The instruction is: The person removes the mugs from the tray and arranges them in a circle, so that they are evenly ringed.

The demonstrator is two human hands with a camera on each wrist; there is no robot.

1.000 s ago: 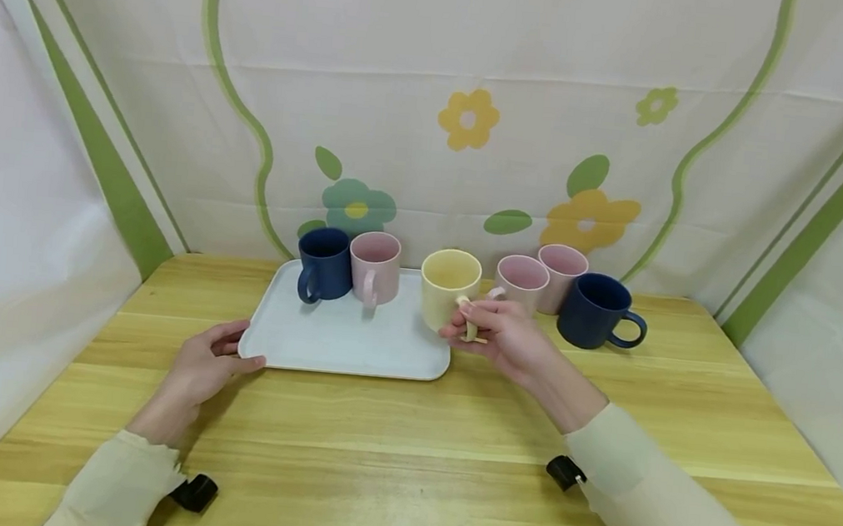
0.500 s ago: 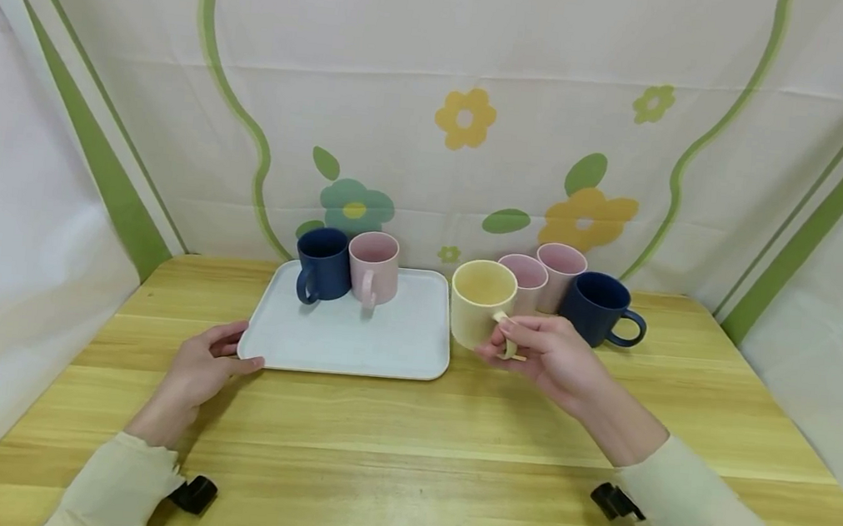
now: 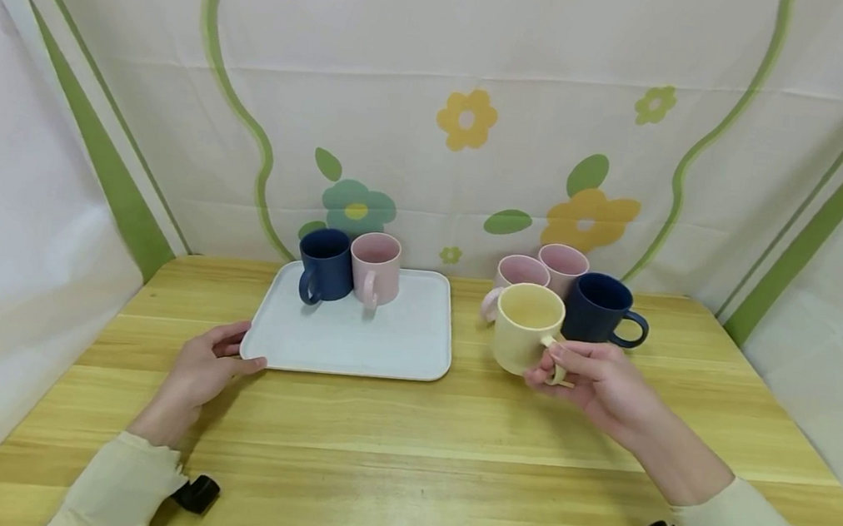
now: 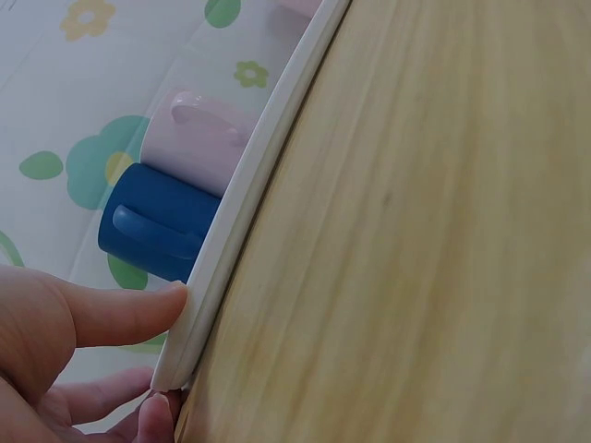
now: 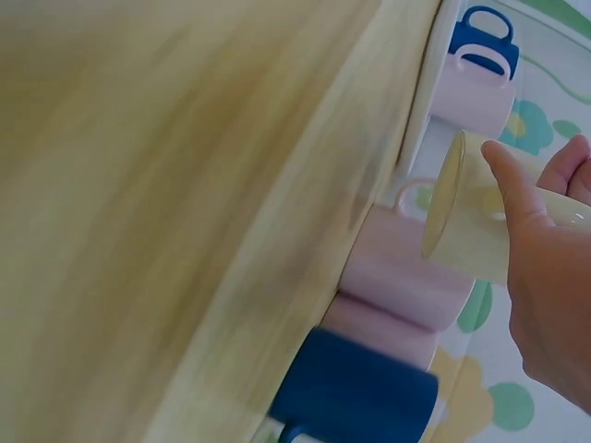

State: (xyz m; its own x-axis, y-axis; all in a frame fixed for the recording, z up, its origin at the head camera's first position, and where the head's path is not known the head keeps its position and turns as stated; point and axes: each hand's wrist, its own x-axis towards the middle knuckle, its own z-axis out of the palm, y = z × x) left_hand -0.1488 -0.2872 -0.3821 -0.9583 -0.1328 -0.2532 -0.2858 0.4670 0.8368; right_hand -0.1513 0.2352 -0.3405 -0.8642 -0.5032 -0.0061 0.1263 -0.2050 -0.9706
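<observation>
Right hand (image 3: pixel 609 390) pinched yellow mug (image 3: pixel 520 343) by handle — pink mug (image 3: pixel 523 270) near; left hand (image 3: pixel 202 367) gripped white tray (image 3: pixel 353 351) at corner.

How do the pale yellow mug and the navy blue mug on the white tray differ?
The pale yellow cylindrical mug is light-coloured; the navy blue cylindrical mug is dark. The right hand holds the yellow mug in the air, while the navy mug stands on the white rectangular tray. The yellow mug's handle points right, the navy mug's toward the viewer. Both are one-handled and open-topped.
</observation>
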